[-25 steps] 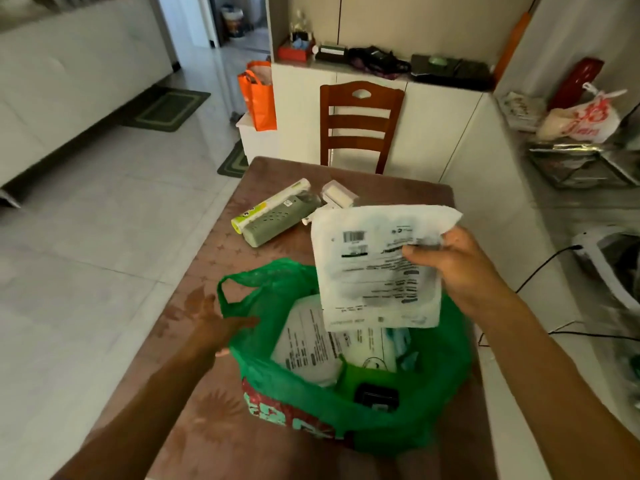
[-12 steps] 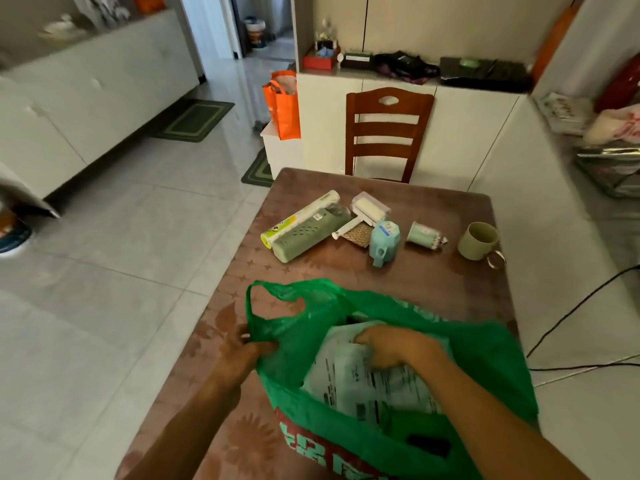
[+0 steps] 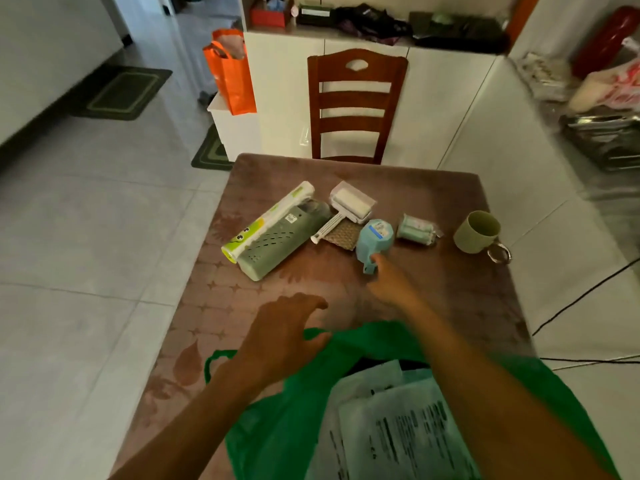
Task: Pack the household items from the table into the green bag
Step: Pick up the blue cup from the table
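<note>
Right hand (image 3: 388,282) fingertips touch the blue cup (image 3: 374,240), grip unclear; left hand (image 3: 282,336) spread open

My right hand (image 3: 389,282) is smeared by motion blur, so I cannot tell whether its fingertips touch the pale blue plastic cup (image 3: 375,241) or stop just short of it. My right forearm crosses the crinkly green plastic bag (image 3: 277,441) and hides part of its mouth. The bag's bottom is cut off by the lower edge. The print on the white paper packets (image 3: 394,431) inside it is too blurred to read. The small grey patterned pad (image 3: 341,233) lies partly under the white lint roller (image 3: 351,204), its outline unclear.
</note>
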A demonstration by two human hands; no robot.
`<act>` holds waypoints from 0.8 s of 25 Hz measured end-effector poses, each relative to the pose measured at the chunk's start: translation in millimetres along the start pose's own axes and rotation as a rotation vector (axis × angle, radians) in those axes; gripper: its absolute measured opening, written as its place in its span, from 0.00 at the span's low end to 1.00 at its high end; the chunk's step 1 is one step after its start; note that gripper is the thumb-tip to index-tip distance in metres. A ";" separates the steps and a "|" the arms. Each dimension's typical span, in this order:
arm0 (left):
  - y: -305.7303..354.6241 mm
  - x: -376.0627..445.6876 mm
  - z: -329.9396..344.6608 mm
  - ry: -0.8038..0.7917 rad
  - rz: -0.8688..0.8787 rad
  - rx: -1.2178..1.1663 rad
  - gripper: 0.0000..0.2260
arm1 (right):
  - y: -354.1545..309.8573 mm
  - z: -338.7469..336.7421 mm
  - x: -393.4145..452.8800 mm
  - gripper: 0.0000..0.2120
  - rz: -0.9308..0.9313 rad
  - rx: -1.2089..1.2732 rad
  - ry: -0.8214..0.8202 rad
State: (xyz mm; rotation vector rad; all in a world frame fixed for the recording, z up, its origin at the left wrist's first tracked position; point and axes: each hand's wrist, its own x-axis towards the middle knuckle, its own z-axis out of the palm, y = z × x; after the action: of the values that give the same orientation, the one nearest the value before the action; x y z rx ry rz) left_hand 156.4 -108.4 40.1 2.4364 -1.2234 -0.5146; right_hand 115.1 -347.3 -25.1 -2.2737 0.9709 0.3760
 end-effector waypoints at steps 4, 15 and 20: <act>-20.1 -1.4 15.1 -0.055 0.046 -0.092 0.19 | 7.7 36.1 42.5 0.25 0.129 -0.085 -0.001; -24.3 -29.7 -9.1 -0.276 -0.026 -0.016 0.33 | 13.1 29.5 55.6 0.14 0.422 0.856 0.259; -6.8 -54.1 -24.0 -0.544 -0.171 -0.470 0.31 | 1.8 -19.1 -53.2 0.19 0.107 0.949 0.210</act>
State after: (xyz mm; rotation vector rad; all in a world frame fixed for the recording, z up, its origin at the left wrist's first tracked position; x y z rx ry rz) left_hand 142.3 -56.7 66.2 2.0570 -0.9286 -1.4095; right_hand 77.4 -331.6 14.1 -1.4070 1.0700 -0.2585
